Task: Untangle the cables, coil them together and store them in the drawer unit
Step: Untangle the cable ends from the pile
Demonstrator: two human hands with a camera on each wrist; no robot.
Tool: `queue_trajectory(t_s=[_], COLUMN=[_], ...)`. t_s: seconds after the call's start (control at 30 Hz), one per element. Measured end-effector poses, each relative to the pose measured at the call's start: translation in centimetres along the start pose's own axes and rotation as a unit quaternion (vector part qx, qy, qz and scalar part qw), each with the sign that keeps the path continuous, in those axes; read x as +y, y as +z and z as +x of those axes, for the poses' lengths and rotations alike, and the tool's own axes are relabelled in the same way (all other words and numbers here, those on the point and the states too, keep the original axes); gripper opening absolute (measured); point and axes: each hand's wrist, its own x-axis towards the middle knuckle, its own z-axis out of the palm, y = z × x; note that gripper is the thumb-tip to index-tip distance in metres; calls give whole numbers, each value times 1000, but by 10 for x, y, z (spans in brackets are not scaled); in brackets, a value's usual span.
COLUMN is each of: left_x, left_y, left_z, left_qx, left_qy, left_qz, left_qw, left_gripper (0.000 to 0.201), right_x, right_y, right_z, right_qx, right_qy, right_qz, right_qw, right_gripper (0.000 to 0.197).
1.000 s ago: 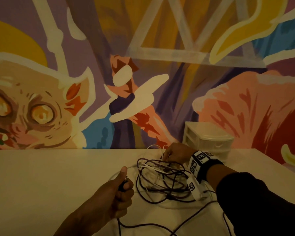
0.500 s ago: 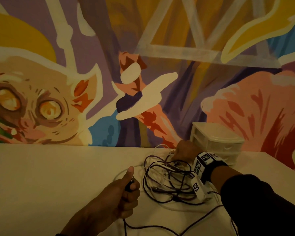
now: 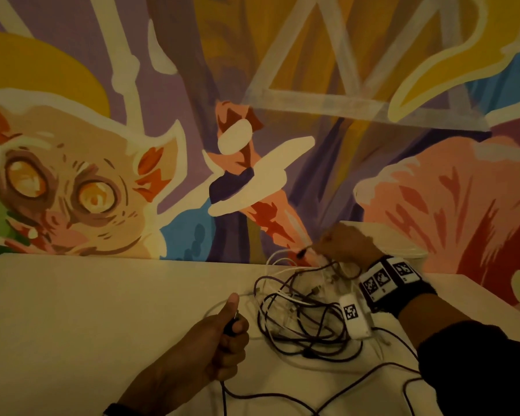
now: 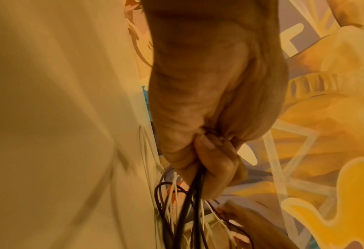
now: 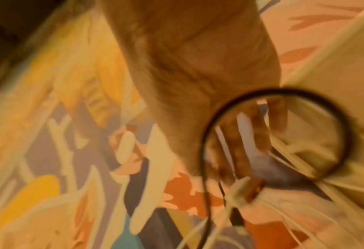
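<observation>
A tangled heap of thin dark and white cables [image 3: 300, 313] lies on the pale flat surface [image 3: 87, 310], just in front of the painted wall and between the two hands. The heap has no single long axis; its loops spread roughly in a round mass, while one dark strand runs out of it toward the near edge of the surface and curves back up into the left hand [image 3: 219, 346].

The left hand makes a fist with the thumb pointing up, its fingers [image 4: 217, 161] curled round a dark cable end; in the left wrist view dark strands hang from the fist down into the heap.

The right hand [image 3: 347, 246] is raised at the far side of the heap, knuckles toward the wall, fingers bent downward and pinching a strand whose small dark plug points left. The right wrist view is blurred; it shows spread fingers [image 5: 243, 134] behind a dark cable loop and white strands.

A white plastic drawer unit [image 3: 403, 241] stands behind the right hand, against the wall.
</observation>
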Motion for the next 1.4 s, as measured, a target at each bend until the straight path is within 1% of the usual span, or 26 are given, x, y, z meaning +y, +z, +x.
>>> queue_trajectory(t_s=[0.03,0.1,0.17,0.2,0.27,0.33,0.37,0.4,0.43,0.5,0.6,0.63,0.7,0.83,0.93,0.97,1.03,1.13,1.2,1.3,1.4], left_x=[0,1,1,1,1,2,2,3,4,7,7,7,6,4,4,4,3,1,0,0,2], left_y=[0,-1,-4,-4,-5,-5,-5,-5,-4,-2,1,1,0,-3,-1,-1,1,1,0,2,5], left_z=[-1,-1,-1,0,0,0,0,-1,-1,-3,-7,-8,-9,-6,-5,-5,-5,-3,-2,-5,-7], left_qx=[3,9,13,14,15,19,21,22,26,30,26,21,8,-4,-4,0,12,29,35,28,17], left_qy=[4,13,16,15,16,18,22,29,39,60,91,99,105,99,108,108,108,109,111,122,124], left_qz=[0,-2,-2,-5,-11,-14,-20,-28,-36,-55,-90,-102,-133,-194,-213,-213,-208,-206,-213,-203,-170], left_qw=[1000,1000,1000,1000,1000,1000,999,999,998,996,991,990,986,976,971,971,972,972,970,971,978], left_gripper=[56,55,55,55,55,55,54,54,54,54,57,58,64,76,75,74,70,61,61,69,76], right_x=[1,2,-1,-1,0,1,-1,-4,-10,-25,-42,-45,-48,-54,-57,-58,-59,-61,-61,-64,-66], right_y=[-12,-31,-49,-59,-75,-85,-87,-86,-82,-65,-33,-21,4,48,72,77,86,90,90,87,89], right_z=[-9,-26,-42,-49,-61,-78,-91,-106,-122,-156,-187,-190,-188,-180,-176,-176,-178,-182,-183,-186,-188], right_qx=[33,77,185,219,232,298,309,287,246,170,107,92,46,-73,-114,-120,-121,-106,-104,-125,-138], right_qy=[-8,-31,-29,-32,-57,-88,-105,-125,-141,-158,-134,-116,-75,-30,-13,-6,-9,-24,-26,-41,-58], right_qz=[-14,-51,-105,-91,9,83,114,157,211,324,492,523,560,618,622,629,644,647,644,620,598], right_qw=[999,995,977,971,971,947,939,937,936,917,854,839,824,782,775,768,755,755,758,774,788], right_gripper=[32,24,18,14,11,11,7,2,3,6,13,17,21,19,20,18,16,22,25,17,14])
